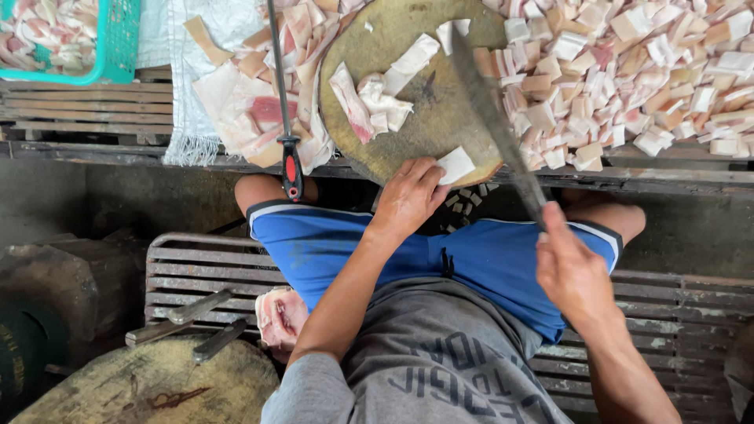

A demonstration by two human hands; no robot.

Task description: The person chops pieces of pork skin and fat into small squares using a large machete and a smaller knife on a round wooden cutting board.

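Meat piece (456, 165): small, white, squarish, at the near edge of the round chopping board (424, 118), just beside the rim. My left hand (410, 196) rests on that edge, fingers curled, fingertips touching the piece; whether it's pinched or only pressed, cannot tell.

My right hand (572, 271): closed tight round the handle of a long knife (491, 118). Blade runs up and away from me, slanting across the right side of the board, raised above it, slightly blurred.

Board, mid area: several pale strips w/ pink streaks (377, 98), loosely heaped, apart from the piece under my fingers.

Right of board: big pile of cut cubes (628, 71), white, tan and pink, spread over the bench top and reaching the board's edge.

Left of board: bigger uncut slabs (251, 102) on a white sack cloth (188, 94). A sharpening rod w/ red-and-black handle (287, 110) lies over them, handle toward me.

Far left: teal basket (118, 47) w/ more pieces inside, on wooden slats.

Below: I'm seated in blue shorts (440, 251) & grey shirt on a metal grate bench (204, 267). One chunk of meat (280, 314) sits on the grate by my left side. Lower left: second round board (157, 385) w/ two cleavers (188, 326) resting at its top edge.
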